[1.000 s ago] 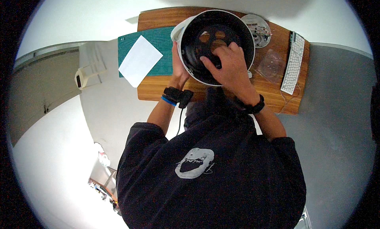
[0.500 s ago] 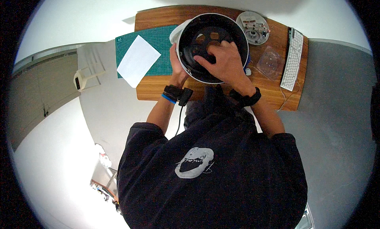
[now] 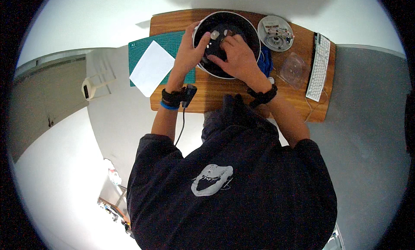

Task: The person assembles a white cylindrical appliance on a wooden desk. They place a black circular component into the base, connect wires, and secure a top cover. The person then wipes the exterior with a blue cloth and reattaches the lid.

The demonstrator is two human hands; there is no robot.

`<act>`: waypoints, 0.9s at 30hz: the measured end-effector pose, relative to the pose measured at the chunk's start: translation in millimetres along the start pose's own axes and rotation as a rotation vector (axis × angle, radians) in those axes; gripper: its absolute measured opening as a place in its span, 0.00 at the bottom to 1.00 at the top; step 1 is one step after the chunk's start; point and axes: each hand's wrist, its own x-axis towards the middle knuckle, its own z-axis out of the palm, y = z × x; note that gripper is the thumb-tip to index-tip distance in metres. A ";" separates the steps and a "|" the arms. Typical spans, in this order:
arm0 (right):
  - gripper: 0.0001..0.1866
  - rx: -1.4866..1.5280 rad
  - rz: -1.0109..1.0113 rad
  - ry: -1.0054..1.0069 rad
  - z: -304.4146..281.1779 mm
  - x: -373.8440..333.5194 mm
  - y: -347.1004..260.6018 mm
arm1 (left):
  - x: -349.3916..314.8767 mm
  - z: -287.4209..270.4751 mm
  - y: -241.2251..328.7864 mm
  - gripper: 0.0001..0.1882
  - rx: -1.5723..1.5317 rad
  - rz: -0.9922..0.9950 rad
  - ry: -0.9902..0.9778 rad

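Note:
A round pot-like shell (image 3: pixel 209 71) with a white rim and a black inside is tipped so that its opening faces me above the table. Its dark bottom has several holes, and light shows through some of them. Against the left rim lies my left hand (image 3: pixel 186 55), its thumb reaching over the inside and its fingers round the outer edge. My right hand (image 3: pixel 241 58) reaches into the shell, fingertips curled at the holed bottom and thumb held apart. Whatever those fingertips touch beneath is hidden.
A white sheet (image 3: pixel 152 68) lies on a green cutting mat (image 3: pixel 137 55) at the left. To the right are a round pale dish (image 3: pixel 288 26) of small parts, blue material (image 3: pixel 266 63), a clear plastic tray (image 3: pixel 295 71) and a white keyboard (image 3: pixel 318 71). The wooden table (image 3: pixel 190 99) has a curved edge.
The shell has shifted left and tilted, uncovering blue material on the right. My left hand has moved up the rim, its thumb coming inside. The right hand stays at the holed bottom.

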 end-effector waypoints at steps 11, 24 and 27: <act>0.40 0.262 0.233 -0.409 80.8 -23.8 54.5 | -12.6 61.5 -77.9 0.19 0.131 0.118 0.190; 0.40 0.031 0.463 -0.362 82.6 -28.0 34.5 | 4.3 86.6 -88.1 0.18 0.214 -0.040 0.166; 0.39 0.041 0.467 -0.394 78.1 -26.6 33.2 | 1.5 84.7 -74.0 0.17 0.251 -0.075 0.181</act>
